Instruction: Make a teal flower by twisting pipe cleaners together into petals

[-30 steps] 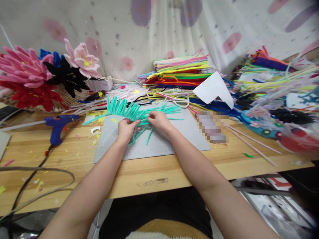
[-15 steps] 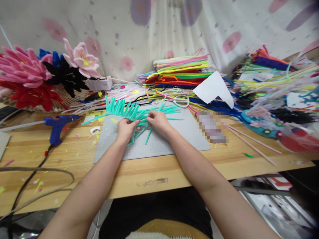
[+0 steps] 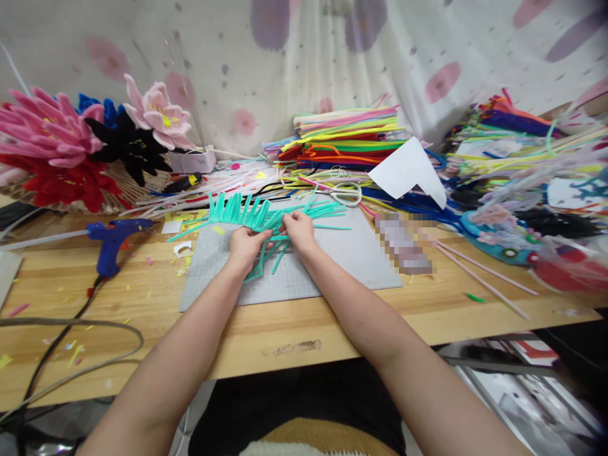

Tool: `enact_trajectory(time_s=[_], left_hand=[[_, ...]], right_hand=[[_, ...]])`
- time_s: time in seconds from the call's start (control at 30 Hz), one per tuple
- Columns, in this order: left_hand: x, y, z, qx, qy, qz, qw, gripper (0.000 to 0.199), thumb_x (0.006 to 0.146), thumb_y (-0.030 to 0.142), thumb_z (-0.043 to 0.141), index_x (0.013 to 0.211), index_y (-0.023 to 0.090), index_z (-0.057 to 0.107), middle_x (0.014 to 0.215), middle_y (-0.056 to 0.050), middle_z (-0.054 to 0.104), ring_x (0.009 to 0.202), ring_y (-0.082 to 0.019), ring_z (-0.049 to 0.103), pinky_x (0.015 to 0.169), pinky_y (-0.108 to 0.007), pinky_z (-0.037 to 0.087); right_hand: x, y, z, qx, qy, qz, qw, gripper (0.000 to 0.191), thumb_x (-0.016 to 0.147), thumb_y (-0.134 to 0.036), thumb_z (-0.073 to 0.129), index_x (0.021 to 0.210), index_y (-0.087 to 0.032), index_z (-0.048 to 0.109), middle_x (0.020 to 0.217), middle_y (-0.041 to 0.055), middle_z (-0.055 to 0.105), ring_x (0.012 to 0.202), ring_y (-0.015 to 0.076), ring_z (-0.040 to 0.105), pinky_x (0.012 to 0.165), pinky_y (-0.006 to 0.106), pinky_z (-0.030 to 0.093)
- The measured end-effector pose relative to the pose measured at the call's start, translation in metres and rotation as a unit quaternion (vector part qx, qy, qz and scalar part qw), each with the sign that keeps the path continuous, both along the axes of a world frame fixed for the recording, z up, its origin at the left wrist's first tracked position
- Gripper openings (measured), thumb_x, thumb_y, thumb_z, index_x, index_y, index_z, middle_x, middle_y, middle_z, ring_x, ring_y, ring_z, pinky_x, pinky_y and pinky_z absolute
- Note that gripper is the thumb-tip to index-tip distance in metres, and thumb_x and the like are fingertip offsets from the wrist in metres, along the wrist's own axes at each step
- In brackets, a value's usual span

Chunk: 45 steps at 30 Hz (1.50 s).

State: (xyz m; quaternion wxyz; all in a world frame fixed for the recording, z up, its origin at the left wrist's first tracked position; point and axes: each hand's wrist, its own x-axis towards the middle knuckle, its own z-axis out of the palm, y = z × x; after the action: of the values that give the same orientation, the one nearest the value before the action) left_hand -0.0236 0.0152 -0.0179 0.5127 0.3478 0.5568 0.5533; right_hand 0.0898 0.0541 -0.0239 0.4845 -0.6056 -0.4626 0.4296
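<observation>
A fringe of turquoise pipe cleaners [image 3: 237, 212], bent into several upright loops, is held over a grey mat [image 3: 351, 266]. My left hand [image 3: 249, 247] pinches the lower edge of this piece, its fingers closed. Close beside it on the right, my right hand [image 3: 298, 231] has thumb and fingertips pressed together on the turquoise strands. Loose turquoise ends stick out behind and below my right hand. One bent strand hangs under my left hand near the mat. The exact spot each fingertip grips is partly hidden.
A blue glue gun [image 3: 111, 244] with its cable lies at left, below fuzzy flowers [image 3: 52, 136]. Scissors [image 3: 349, 193] and a white paper piece [image 3: 408, 171] lie behind the mat. Bundles of coloured pipe cleaners [image 3: 349, 136] are stacked at the back. Pink stems [image 3: 484, 278] lie at right.
Both hands stay on the turquoise pipe cleaners. My left hand and the looped fringe have shifted slightly right, closer to my right hand. Some strands below have changed angle.
</observation>
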Motion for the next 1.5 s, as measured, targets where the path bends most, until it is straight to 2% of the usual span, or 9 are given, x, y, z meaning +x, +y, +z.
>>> enact_trajectory(time_s=[0.07,0.13,0.2,0.3,0.47,0.8,1.07,1.33,1.5], left_hand=[[-0.004,0.002,0.002,-0.003,-0.023,0.011,1.000,0.020,0.052,0.014,0.075,0.060,0.011,0.057,0.057,0.000,0.061,0.049,-0.011,0.058,0.053,-0.025,0.050],[-0.012,0.003,0.007,-0.020,-0.032,0.025,0.999,0.024,0.053,0.012,0.076,0.055,0.012,0.051,0.051,0.002,0.057,0.045,-0.010,0.055,0.050,-0.023,0.049],[-0.020,0.005,0.011,-0.050,-0.043,0.007,0.998,0.027,0.055,0.007,0.074,0.053,0.013,0.048,0.048,0.002,0.054,0.043,-0.009,0.054,0.047,-0.021,0.048],[-0.029,0.006,0.017,-0.066,-0.055,-0.036,0.996,0.026,0.058,0.001,0.071,0.054,0.013,0.048,0.049,0.002,0.054,0.042,-0.008,0.052,0.045,-0.020,0.047],[-0.032,0.006,0.018,-0.080,-0.046,-0.061,0.994,0.025,0.064,0.001,0.067,0.054,0.013,0.047,0.050,0.000,0.056,0.044,-0.009,0.054,0.045,-0.020,0.048],[-0.034,0.006,0.017,-0.090,-0.088,-0.092,0.988,0.015,0.065,0.002,0.067,0.059,0.010,0.056,0.059,-0.003,0.063,0.045,-0.007,0.055,0.046,-0.018,0.048],[-0.032,0.005,0.016,-0.087,-0.078,-0.104,0.988,0.017,0.059,0.005,0.073,0.059,0.011,0.056,0.061,-0.004,0.064,0.050,-0.010,0.059,0.045,-0.018,0.049],[-0.033,0.007,0.011,-0.054,0.024,-0.059,0.997,0.028,0.051,0.012,0.079,0.048,0.013,0.051,0.044,0.003,0.050,0.043,-0.009,0.052,0.045,-0.022,0.049],[-0.037,0.009,0.010,-0.026,0.057,-0.057,0.996,0.027,0.045,0.015,0.081,0.048,0.014,0.054,0.047,0.001,0.054,0.043,-0.010,0.052,0.042,-0.023,0.047]], right_hand=[[0.002,-0.001,0.001,-0.005,0.076,0.022,0.997,0.013,0.070,-0.018,0.051,0.058,-0.018,0.046,0.050,-0.0047,0.054,0.046,0.0080,0.049,0.049,0.019,0.038],[0.009,-0.001,0.002,-0.012,0.139,0.098,0.985,0.011,0.069,-0.019,0.054,0.061,-0.017,0.048,0.054,-0.0037,0.057,0.048,0.0069,0.048,0.043,0.017,0.034],[0.018,-0.001,0.003,-0.017,0.185,0.193,0.964,0.012,0.068,-0.026,0.061,0.069,-0.017,0.053,0.063,-0.0025,0.061,0.050,0.0064,0.049,0.040,0.016,0.032],[0.029,0.001,0.002,0.000,0.191,0.246,0.950,0.026,0.063,-0.034,0.070,0.081,-0.017,0.061,0.072,-0.0023,0.061,0.055,0.0059,0.052,0.038,0.015,0.032],[0.032,0.005,-0.002,0.007,0.186,0.261,0.947,0.029,0.058,-0.033,0.075,0.078,-0.014,0.066,0.068,-0.0016,0.060,0.057,0.0075,0.055,0.043,0.017,0.041],[0.029,0.004,0.003,-0.013,0.205,0.280,0.938,0.032,0.053,-0.033,0.079,0.074,-0.013,0.066,0.061,-0.0013,0.062,0.052,0.0073,0.053,0.046,0.019,0.044],[0.026,0.003,0.005,0.030,0.166,0.230,0.958,0.025,0.057,-0.035,0.073,0.065,-0.014,0.062,0.059,-0.0016,0.063,0.049,0.0061,0.051,0.051,0.020,0.045],[0.026,0.003,0.007,0.075,0.127,0.241,0.959,0.022,0.059,-0.030,0.073,0.060,-0.015,0.058,0.051,-0.0042,0.058,0.045,0.0059,0.049,0.050,0.020,0.043],[0.036,0.003,0.007,0.008,0.136,0.289,0.948,0.028,0.067,-0.041,0.069,0.074,-0.014,0.066,0.066,0.0010,0.065,0.059,0.0099,0.059,0.055,0.022,0.050]])
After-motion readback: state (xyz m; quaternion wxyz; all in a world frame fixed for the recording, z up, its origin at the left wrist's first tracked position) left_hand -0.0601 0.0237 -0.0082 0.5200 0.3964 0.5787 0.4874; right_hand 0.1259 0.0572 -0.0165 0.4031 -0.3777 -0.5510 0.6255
